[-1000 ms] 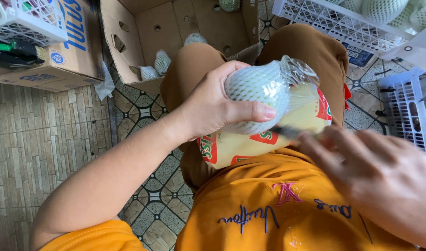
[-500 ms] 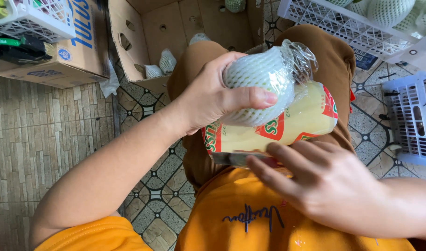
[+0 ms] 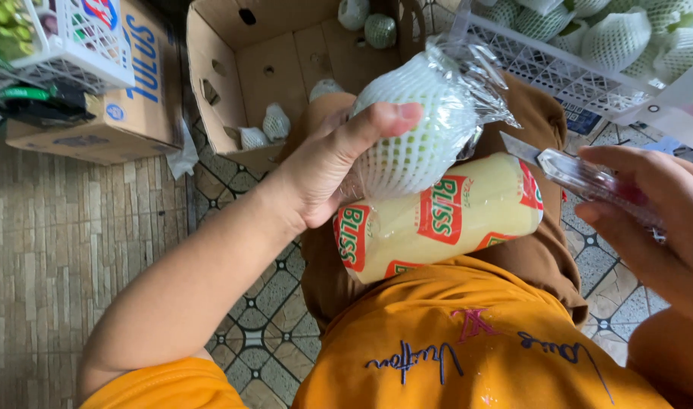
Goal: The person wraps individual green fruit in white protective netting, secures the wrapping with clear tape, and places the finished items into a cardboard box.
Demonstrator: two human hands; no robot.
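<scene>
Round green fruit in white foam net sleeve and clear plastic wrap sits in the left hand, fingers and thumb clasped round it, held up just above a yellow roll of plastic film w/ red labels lying across the lap. Far left: white plastic crate on a brown cardboard box; behind the fruit, an open cardboard box w/ a few netted fruits. Right hand grips a clear-handled utility knife, blade pointing at the wrap's bunched end. Step looks like trimming/sealing the wrap; next move prob. needs the blade at the loose plastic, clear of the thumb. Top right: white crate of netted fruits.
</scene>
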